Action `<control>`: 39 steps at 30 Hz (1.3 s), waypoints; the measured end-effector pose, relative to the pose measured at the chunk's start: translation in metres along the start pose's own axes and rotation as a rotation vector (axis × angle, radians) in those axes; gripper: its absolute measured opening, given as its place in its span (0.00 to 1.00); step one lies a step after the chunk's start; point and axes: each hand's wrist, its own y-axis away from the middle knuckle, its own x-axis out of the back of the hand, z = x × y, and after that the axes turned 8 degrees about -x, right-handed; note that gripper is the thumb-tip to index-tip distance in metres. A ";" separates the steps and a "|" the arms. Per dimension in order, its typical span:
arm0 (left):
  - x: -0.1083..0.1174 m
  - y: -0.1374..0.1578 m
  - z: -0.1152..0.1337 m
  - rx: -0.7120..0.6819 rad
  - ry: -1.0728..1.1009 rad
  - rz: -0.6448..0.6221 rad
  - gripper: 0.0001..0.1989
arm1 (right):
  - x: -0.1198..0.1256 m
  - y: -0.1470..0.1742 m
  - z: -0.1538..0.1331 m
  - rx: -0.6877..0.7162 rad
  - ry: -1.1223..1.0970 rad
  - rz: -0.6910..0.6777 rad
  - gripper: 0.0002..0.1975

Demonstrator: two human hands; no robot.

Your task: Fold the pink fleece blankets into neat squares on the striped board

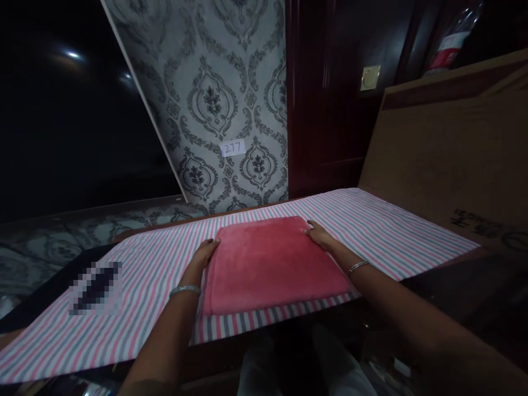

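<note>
A folded pink plush blanket (272, 264) lies flat on a striped pink, grey and white cloth (363, 225). At its left edge, near the far corner, my left hand (206, 252) has its fingers closed on the fabric. My right hand (319, 235) holds the right edge near the other far corner, the thumb towards the fabric. Parts of the fingers on both hands are hidden or dim. A bangle shows on each wrist.
A dark screen (74, 121) stands at the left, with a blurred-out dark object (97, 287) on the cloth before it. To the right are a large cardboard box (449, 148) and a bottle (451, 47). A paper label (233, 147) is on the patterned wall behind.
</note>
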 end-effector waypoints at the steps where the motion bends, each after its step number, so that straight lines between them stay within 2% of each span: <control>1: 0.002 -0.004 0.006 0.001 -0.033 0.000 0.36 | 0.001 -0.001 -0.008 0.008 0.013 0.016 0.33; 4: -0.006 -0.017 0.039 -0.094 -0.118 -0.007 0.37 | -0.005 -0.001 -0.047 0.093 0.104 0.067 0.32; 7: -0.031 -0.018 0.072 -0.245 -0.229 -0.040 0.34 | -0.024 0.011 -0.088 0.257 0.337 0.053 0.29; 9: -0.049 -0.008 0.079 -0.280 -0.405 -0.054 0.32 | -0.041 0.023 -0.098 0.283 0.472 0.032 0.28; 12: -0.066 0.010 0.062 -0.198 -0.578 -0.110 0.33 | -0.062 0.035 -0.084 0.257 0.612 0.011 0.28; 17: -0.071 0.016 0.028 -0.160 -0.588 -0.169 0.36 | -0.076 0.031 -0.054 0.283 0.646 0.066 0.29; 22: -0.072 0.011 0.032 -0.150 -0.607 -0.180 0.35 | -0.076 0.026 -0.053 0.284 0.629 0.078 0.29; 29: -0.072 0.020 0.048 -0.100 -0.675 -0.186 0.33 | -0.077 0.028 -0.056 0.269 0.640 0.081 0.28; 34: -0.071 0.028 0.056 -0.124 -0.665 -0.143 0.33 | -0.061 0.036 -0.060 0.254 0.662 0.001 0.30; 39: -0.071 0.023 0.054 -0.115 -0.653 -0.182 0.35 | -0.027 0.063 -0.024 0.206 0.694 -0.017 0.32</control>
